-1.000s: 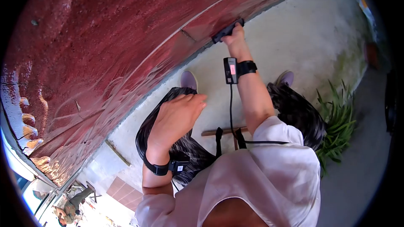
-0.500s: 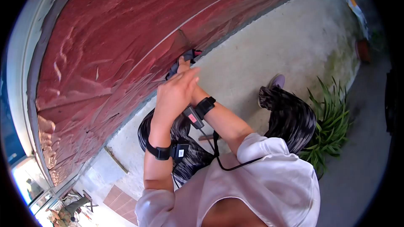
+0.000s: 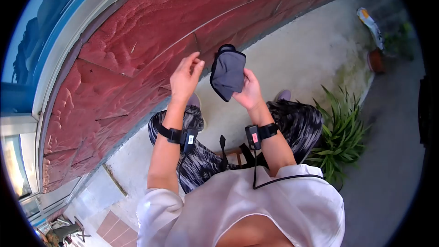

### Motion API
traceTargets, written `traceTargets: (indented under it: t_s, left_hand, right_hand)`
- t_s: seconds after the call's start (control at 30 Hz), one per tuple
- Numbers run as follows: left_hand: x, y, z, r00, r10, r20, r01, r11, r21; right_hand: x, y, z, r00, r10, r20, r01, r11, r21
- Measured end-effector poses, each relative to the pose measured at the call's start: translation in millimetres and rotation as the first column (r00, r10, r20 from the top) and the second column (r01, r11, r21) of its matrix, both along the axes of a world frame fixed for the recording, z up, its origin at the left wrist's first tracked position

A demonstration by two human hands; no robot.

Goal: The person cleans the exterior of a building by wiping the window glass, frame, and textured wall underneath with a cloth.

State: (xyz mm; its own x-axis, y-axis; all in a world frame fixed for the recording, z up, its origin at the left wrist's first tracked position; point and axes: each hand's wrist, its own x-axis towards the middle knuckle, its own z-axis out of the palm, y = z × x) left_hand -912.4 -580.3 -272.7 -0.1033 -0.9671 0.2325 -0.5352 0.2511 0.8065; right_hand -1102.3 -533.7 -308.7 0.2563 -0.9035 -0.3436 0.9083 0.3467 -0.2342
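In the head view, I see the right hand (image 3: 249,90) gripping a dark grey, black-edged cloth piece (image 3: 228,71) by its near right edge, seemingly to leave most of it uncovered. It is central, beside the red wall (image 3: 151,41). My left hand (image 3: 185,77), empty, fingers loosely parted, hovers left.

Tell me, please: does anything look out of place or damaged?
Perhaps the white and orange object beside the brown pot: it looks like stray packaging, though too blurred to identify. The grey cloth in the right hand shows no obvious damage.
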Motion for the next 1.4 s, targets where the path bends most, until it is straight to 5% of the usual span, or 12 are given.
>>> traceTargets:
  t_s: [0.13, 0.17, 0.27, 0.53, 0.67, 0.7, 0.77, 0.9, 1.1, 1.2, 1.27, 1.4]
  left_hand:
    - [-16, 7, -16, 0.943, -0.233, -0.238, 0.284, 0.935, 0.211]
    - [-19, 11, -16, 0.872, -0.231, -0.431, 0.386, 0.866, 0.317]
    - [-27, 29, 0, 0.791, -0.085, -0.605, 0.48, 0.7, 0.529]
    - [-54, 50, 1, 0.687, 0.078, -0.723, 0.344, 0.841, 0.418]
    - [-69, 49, -9, 0.842, -0.045, -0.538, 0.146, 0.979, 0.146]
    - [-72, 52, 0, 0.944, -0.016, -0.328, 0.038, 0.997, 0.063]
    - [-77, 53, 15, 0.989, 0.113, 0.096, -0.079, 0.951, -0.298]
    - [-78, 53, 18, 0.94, -0.036, 0.34, 0.107, 0.976, -0.192]
    - [-95, 60, 6, 0.951, -0.143, 0.275, 0.162, 0.986, -0.047]
    - [-114, 80, -9, 0.946, -0.284, 0.16, 0.256, 0.951, 0.173]
    - [-112, 91, -19, 0.942, -0.329, 0.067, 0.317, 0.937, 0.145]
    - [-96, 110, 42, 0.839, -0.487, 0.243, 0.403, 0.855, 0.327]
  right_hand:
    - [-5, 16, 9, 1.0, -0.009, -0.02, 0.007, 0.995, -0.095]
    - [-6, 18, 10, 1.0, -0.002, -0.017, 0.0, 0.994, -0.107]
    - [-9, 31, 23, 0.986, -0.056, -0.154, 0.043, 0.995, -0.089]
    - [-33, 54, 18, 0.88, 0.027, -0.474, -0.12, 0.979, -0.167]
    - [-45, 60, 12, 0.874, 0.068, -0.481, -0.137, 0.985, -0.109]
    - [-48, 60, 11, 0.874, 0.054, -0.483, -0.126, 0.985, -0.119]
    - [-49, 62, 3, 0.624, 0.035, -0.781, -0.048, 0.999, 0.006]
    - [-66, 58, -5, 0.55, -0.22, -0.805, 0.143, 0.975, -0.169]
    - [-56, 79, 19, 0.638, 0.04, -0.769, -0.087, 0.996, -0.02]
    - [-47, 81, 16, 0.819, 0.106, -0.564, -0.11, 0.994, 0.028]
    - [-34, 78, -1, 0.929, -0.062, -0.365, 0.078, 0.997, 0.029]
    - [-38, 80, -26, 0.991, -0.007, -0.135, 0.014, 0.999, 0.047]
